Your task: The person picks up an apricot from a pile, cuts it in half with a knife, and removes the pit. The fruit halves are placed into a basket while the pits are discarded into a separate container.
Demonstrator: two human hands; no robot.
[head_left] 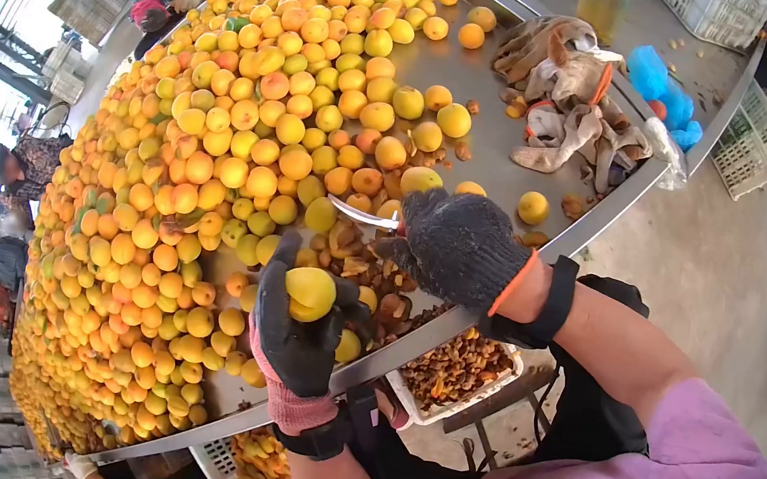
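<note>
My left hand point(301, 317), in a black-palmed glove with a pink cuff, is closed around a yellow apricot point(309, 294), which rests in the palm and faces up. My right hand point(464, 243), in a dark glove with an orange edge, grips a small knife with a curved blade point(365, 215). The blade points left, above the fruit and apart from the apricot I hold. Beneath both hands lie brown pits and scraps point(349, 252) on the metal table. The knife's handle is mostly hidden in my fist.
A large heap of apricots point(212, 170) covers the metal table point(439, 56). Used gloves and rags point(569, 98) lie at right, beside a blue plastic bag point(666, 94). Below the edge stand a basket of pits point(452, 373) and a crate of fruit pieces point(260, 462). Several people work across the table.
</note>
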